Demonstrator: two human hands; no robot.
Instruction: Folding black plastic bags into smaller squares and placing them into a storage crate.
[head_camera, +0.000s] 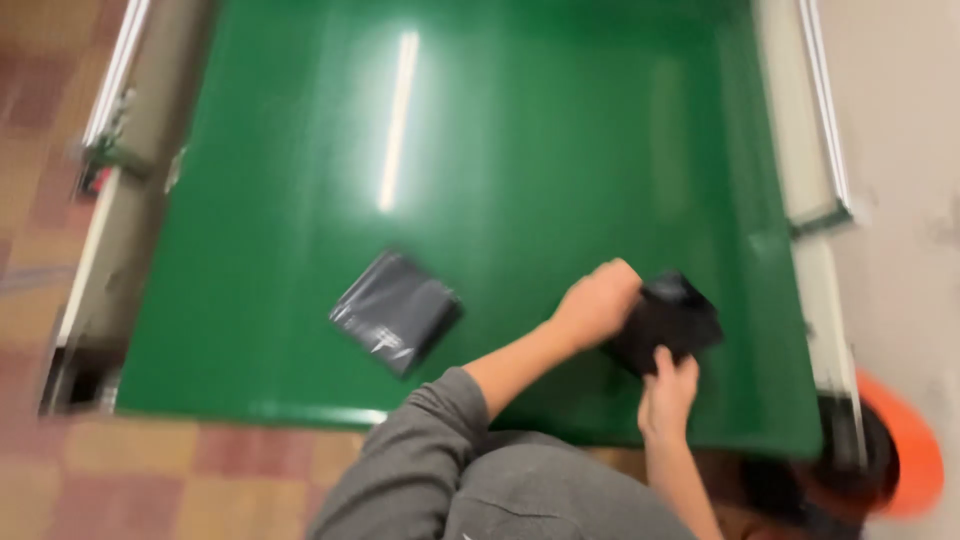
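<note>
on green belt (300, 200) (glossy), black pouch (668, 320)

Glossy green belt (500, 150); two black plastic pouches (395, 310) (670, 315), slightly shiny.

The person wears a grey long-sleeved top of soft, sweatshirt-like cloth; the left sleeve (420, 440) is pushed up, so the forearm is bare; the cloth makes thick folds there. The 2 hands, the left hand (597, 302) and the right hand (668, 392), are bare, without gloves; no rings are visible.
</note>
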